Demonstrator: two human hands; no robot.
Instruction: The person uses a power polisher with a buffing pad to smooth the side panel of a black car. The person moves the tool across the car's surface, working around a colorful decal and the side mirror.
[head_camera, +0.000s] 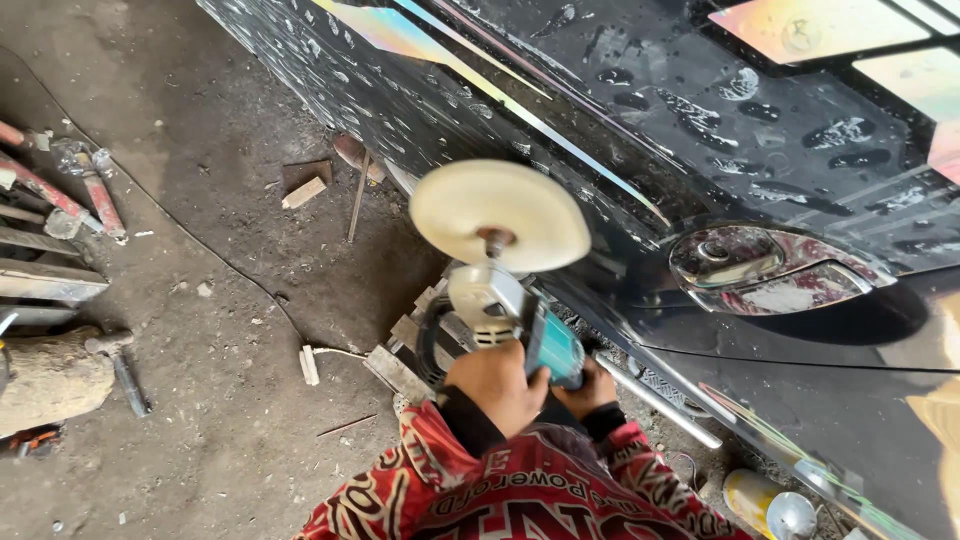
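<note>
Both hands wrapped round the polisher (520, 320): left hand (495, 385) and right hand (588, 388) gripping tight. Cream pad (498, 213) sits near the black car door (700, 150) (chrome handle (770, 268) to the right).

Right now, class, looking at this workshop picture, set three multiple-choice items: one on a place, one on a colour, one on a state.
1. Where is the polisher's round pad?
A. lying on the dirt floor
B. held up beside the black car door
C. resting on the chrome door handle

2. What colour is the polisher's body?
A. teal
B. orange
C. white

3. How is the polisher held?
A. by one hand only
B. by no hand, lying alone
C. by both hands, left hand and right hand

Answers:
1 B, the pad is in the air next to the door panel.
2 A, the housing behind the grey head is teal.
3 C, both hands wrap its rear end.
</note>
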